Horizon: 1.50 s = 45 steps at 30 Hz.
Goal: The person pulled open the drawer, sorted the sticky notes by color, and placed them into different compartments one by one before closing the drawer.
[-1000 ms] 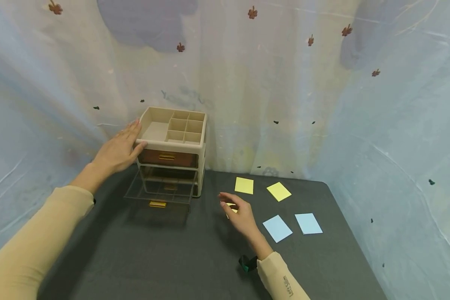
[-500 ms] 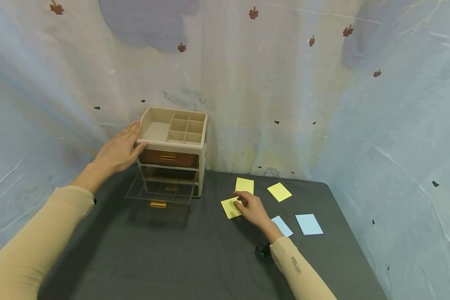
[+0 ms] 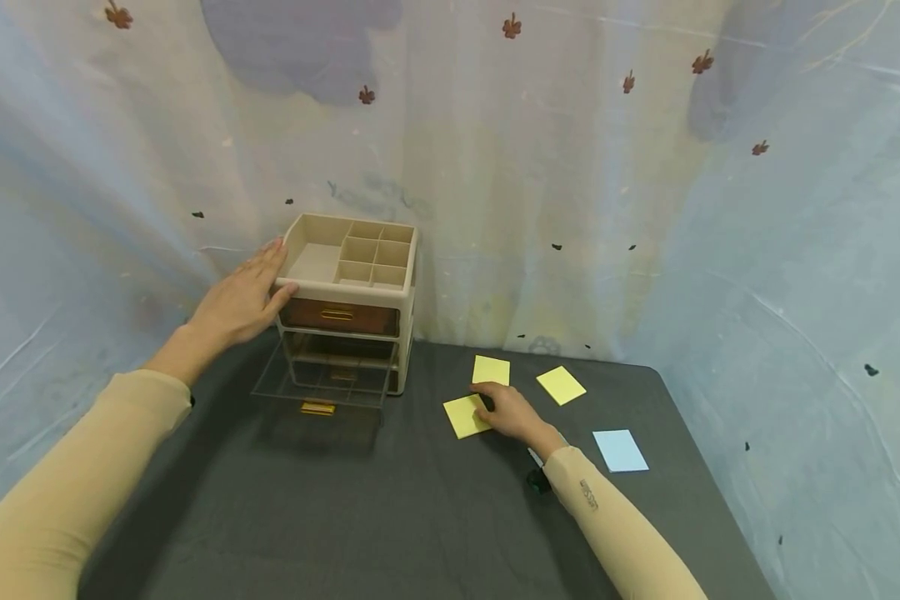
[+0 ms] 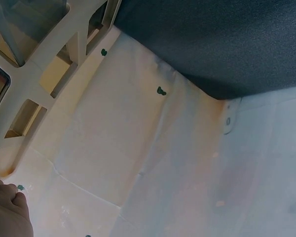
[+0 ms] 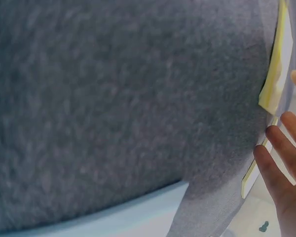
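Sticky notes (image 3: 465, 416): still on tabletop (image 3: 420, 517)
Drawer (image 3: 318, 393): already out
Left grip (image 3: 236, 302): spread against organizer (image 3: 345, 290)
Right grip (image 3: 512, 412): relaxed, empty

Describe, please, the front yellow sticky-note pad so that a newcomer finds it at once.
On the dark tablecloth, find the beige drawer organizer with its clear drawer pulled out. Just to its right, in the head view, lies a yellow sticky-note pad, partly hidden by the right hand. Unlike the other two yellow pads, it lies nearest to the viewer and to that drawer.
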Available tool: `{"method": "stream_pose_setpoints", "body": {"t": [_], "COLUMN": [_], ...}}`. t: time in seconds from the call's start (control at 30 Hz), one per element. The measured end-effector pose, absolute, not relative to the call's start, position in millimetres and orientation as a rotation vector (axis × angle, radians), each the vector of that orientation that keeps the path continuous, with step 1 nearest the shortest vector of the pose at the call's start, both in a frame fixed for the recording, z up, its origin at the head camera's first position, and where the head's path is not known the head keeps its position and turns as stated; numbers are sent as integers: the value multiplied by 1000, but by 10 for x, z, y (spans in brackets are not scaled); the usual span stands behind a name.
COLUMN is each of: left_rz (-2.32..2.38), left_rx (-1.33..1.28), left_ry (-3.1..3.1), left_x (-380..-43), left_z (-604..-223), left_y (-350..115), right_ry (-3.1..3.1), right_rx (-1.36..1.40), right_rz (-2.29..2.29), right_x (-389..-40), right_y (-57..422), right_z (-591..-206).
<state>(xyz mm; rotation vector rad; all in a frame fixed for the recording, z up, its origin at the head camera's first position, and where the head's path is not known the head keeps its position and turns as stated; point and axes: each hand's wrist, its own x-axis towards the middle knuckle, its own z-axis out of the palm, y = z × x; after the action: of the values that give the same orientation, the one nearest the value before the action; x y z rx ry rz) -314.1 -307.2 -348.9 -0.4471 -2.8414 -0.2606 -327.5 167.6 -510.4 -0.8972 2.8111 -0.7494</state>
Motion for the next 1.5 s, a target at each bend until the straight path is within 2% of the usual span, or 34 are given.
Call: {"method": "stream_pose_setpoints", "body": {"t": [0.83, 1.5], "left_rz": [-270, -266], "left_rx": [-443, -455], "left_ry": [-2848, -2841], "left_x": [-3164, -3136], "left_z": [-3512, -3487], "left_y": [-3084, -3061], "right_ry": [2793, 2939], "right_rx": [-1066, -819], "right_rz": [-546, -968], "right_x": [-3310, -3057], "right_y": [1709, 1698], "right_z": [-5096, -5040]}}
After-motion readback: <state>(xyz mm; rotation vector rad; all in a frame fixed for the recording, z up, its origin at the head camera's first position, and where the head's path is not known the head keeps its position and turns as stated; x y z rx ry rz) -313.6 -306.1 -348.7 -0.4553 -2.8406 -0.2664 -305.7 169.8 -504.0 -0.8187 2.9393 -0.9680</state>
